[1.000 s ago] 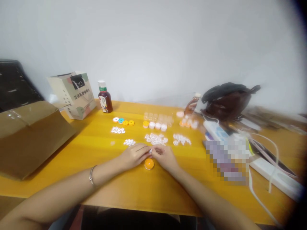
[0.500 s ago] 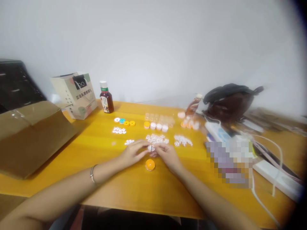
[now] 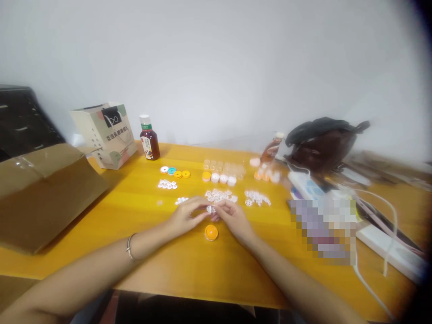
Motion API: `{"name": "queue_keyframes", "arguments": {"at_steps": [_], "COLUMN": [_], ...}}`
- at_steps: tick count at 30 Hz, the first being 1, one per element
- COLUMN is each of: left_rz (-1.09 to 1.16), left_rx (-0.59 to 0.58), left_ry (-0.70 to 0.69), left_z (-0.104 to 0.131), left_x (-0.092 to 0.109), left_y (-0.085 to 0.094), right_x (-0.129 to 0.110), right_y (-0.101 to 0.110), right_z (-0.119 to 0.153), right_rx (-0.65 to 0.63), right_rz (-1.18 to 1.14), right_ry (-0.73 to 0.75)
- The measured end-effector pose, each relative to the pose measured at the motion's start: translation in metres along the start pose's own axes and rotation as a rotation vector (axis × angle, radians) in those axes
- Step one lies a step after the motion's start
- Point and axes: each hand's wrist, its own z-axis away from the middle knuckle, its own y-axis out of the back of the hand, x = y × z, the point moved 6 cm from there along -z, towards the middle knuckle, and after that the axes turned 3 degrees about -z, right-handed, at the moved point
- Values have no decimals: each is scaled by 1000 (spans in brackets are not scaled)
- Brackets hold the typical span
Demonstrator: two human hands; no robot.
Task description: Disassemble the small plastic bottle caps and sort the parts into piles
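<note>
Between the fingertips of my left hand [image 3: 189, 216] and my right hand [image 3: 233, 217] is a small white round plastic piece [image 3: 211, 209]. Both hands pinch it above the table, and its finer shape is blurred. Just below them on the wood sits a round container with an orange top [image 3: 211, 232], which neither hand touches. Right behind my fingers lies a heap of white ring-like pieces [image 3: 221, 196]. A few small white pieces [image 3: 182, 200] lie close to my left hand's knuckles. More white pieces [image 3: 257, 198] are spread beyond my right hand.
Clear cups [image 3: 221, 166] stand in a row behind white-topped containers [image 3: 223, 178]. Orange, blue and white discs [image 3: 177, 173] lie left. A dark drink bottle [image 3: 149, 139], paper bag [image 3: 111, 135] and cardboard box [image 3: 50, 193] stand at left; a power strip [image 3: 388, 252] and cables lie right.
My right fingers have shifted slightly over the small white piece, covering more of its right side. The piece has turned a little; the things on the table stay put.
</note>
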Motion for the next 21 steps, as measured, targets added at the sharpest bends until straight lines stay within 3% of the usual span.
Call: {"name": "queue_keyframes", "arguments": {"at_steps": [5,11,17,21], "left_rz": [-19,-8,-26,50], "left_rx": [11,77,62,55], "left_ry": [11,83,141,205], "left_z": [1,3,4,6], "left_x": [3,-5,-11,-17], "left_y": [-2,3,5,1], "right_x": [9,-16,-28,-28], "right_y": [1,16,52,64], "right_z": [-1,3,-7,-12], "right_rx": [9,122,313,395], "right_rz": [5,281,495,664], "right_ry": [-62,212,289,384]}}
